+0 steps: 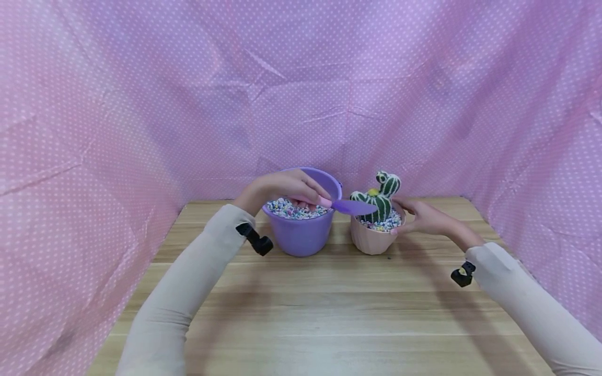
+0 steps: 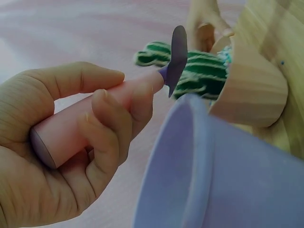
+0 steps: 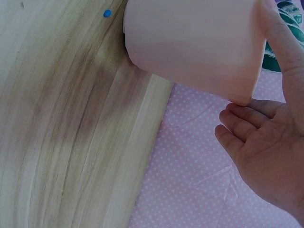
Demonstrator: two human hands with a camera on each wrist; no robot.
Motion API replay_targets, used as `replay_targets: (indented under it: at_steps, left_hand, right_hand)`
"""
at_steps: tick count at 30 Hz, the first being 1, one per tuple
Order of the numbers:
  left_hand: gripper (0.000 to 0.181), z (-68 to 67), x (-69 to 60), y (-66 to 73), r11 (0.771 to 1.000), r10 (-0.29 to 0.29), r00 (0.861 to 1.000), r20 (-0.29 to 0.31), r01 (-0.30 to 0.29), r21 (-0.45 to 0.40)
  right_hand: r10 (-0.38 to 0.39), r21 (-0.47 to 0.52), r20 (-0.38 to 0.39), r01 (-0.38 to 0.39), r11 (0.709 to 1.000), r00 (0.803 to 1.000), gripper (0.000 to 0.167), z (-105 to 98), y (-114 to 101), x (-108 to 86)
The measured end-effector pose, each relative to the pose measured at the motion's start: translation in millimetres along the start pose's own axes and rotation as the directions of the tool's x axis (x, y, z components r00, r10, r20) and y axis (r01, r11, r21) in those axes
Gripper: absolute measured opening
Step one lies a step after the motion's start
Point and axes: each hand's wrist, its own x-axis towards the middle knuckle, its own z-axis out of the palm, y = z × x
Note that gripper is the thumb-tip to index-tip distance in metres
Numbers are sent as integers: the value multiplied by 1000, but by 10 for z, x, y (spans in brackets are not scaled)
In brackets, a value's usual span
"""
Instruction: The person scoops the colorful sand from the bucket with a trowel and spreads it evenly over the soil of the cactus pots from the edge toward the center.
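My left hand (image 1: 296, 187) grips the pink handle of a small trowel (image 1: 355, 207), its fingers curled round it in the left wrist view. The trowel's purple blade reaches over the pot, in front of the green cactus (image 1: 383, 206). Below the left hand stands a purple bucket (image 1: 301, 237) with many small multicoloured beads (image 1: 282, 208) inside. My right hand (image 1: 425, 216) holds the pale pink flowerpot (image 1: 371, 243) at its right side, thumb at the rim and fingertips against the wall. The cactus, white-striped with a yellow flower, stands among beads in the pot.
One blue bead (image 3: 107, 13) lies on the wooden table (image 1: 301, 313) in front of the pot. A pink dotted cloth (image 1: 301, 94) hangs behind the table and along both sides. Bucket and pot stand near the table's back edge, a small gap between them.
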Motion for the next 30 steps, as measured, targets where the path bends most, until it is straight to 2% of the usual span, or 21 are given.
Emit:
replay_targets:
  at_steps: [4, 7, 11, 14, 19, 25, 28, 30]
  left_hand:
    - [32, -145, -183, -123, 999, -16, 994, -104, 20, 38]
    - [37, -233, -288, -237, 999, -43, 979, -197, 46, 10]
    - [39, -291, -328, -418, 996, -78, 950, -302, 64, -56]
    - [39, -298, -302, -519, 997, -78, 933, -350, 71, -33]
    - [34, -310, -237, -569, 990, -54, 926, -373, 100, 103]
    - [28, -368, -126, -520, 949, -79, 935, -347, 177, 262]
    - [27, -387, -77, -485, 929, -90, 932, -352, 206, 306]
    - [28, -384, -62, -464, 925, -91, 927, -365, 214, 313]
  right_hand:
    - [16, 8, 1, -16, 1000, 1000, 95, -2, 31, 24]
    - [19, 14, 0, -19, 1000, 1000, 95, -6, 49, 43]
    - [16, 24, 5, -16, 1000, 1000, 96, -5, 76, 67]
    - [20, 30, 6, -20, 999, 1000, 96, -2, 102, 68]
    - [20, 39, 1, -20, 999, 1000, 96, 0, 142, 70]
    - [15, 34, 3, -15, 999, 1000, 96, -12, 164, 84]
    - [11, 28, 2, -11, 1000, 1000, 96, -14, 164, 89]
    - [10, 24, -2, -10, 1000, 1000, 97, -16, 166, 86]
